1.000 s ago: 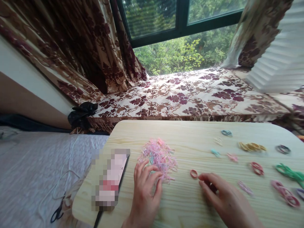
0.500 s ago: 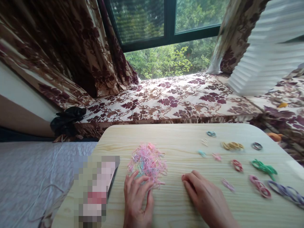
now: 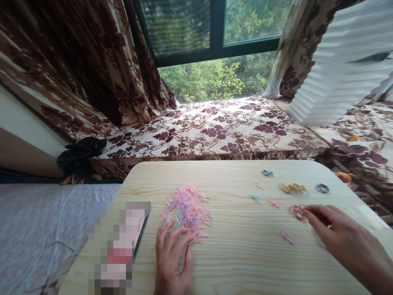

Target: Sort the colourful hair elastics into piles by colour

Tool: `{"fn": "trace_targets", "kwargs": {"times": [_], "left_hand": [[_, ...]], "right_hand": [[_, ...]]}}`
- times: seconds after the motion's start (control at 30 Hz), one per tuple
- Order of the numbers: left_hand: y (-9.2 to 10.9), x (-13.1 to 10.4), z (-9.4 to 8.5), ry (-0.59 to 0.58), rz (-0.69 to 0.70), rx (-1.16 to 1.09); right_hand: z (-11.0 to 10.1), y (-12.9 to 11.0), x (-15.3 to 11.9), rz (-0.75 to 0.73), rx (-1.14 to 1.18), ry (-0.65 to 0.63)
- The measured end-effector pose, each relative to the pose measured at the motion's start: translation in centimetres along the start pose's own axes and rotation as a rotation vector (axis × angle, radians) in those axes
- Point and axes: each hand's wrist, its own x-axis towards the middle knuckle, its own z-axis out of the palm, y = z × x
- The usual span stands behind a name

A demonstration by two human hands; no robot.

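left hand [image 3: 173, 259] loosely spread at pink pile [image 3: 188, 208]; right hand [image 3: 339, 232] at red bands [image 3: 297, 212], cannot tell whether clamped.

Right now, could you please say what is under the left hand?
The table shows around the left hand, with the pink pile by its fingers; anything directly beneath is covered.

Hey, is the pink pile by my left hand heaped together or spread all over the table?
Heaped together: the pink pile forms one tangled mound just beyond the left hand, with only its edges straggling outward.
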Motion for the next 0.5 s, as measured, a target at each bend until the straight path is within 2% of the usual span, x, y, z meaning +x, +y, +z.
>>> {"fn": "trace_targets", "kwargs": {"times": [0.07,0.17,0.3,0.4,0.5], "left_hand": [[-0.4,-0.1,-0.1,-0.012,0.033,0.017],[-0.8,-0.1,-0.2,-0.039,0.097,0.042],[-0.5,0.0,0.0,-0.002,0.041,0.016],[0.1,0.1,0.2,0.035,-0.008,-0.003],[0.3,0.1,0.3,0.053,-0.023,-0.011]], "right_hand": [[-0.5,1.0,1.0,0.05,-0.042,-0.082],[-0.7,1.1,2.0,0.084,-0.069,-0.185],[-0.6,-0.1,2.7,0.108,-0.113,-0.257],[-0.8,-0.5,2.8,0.129,-0.128,-0.266],[-1.3,0.0,2.7,0.104,-0.143,-0.205]]}}
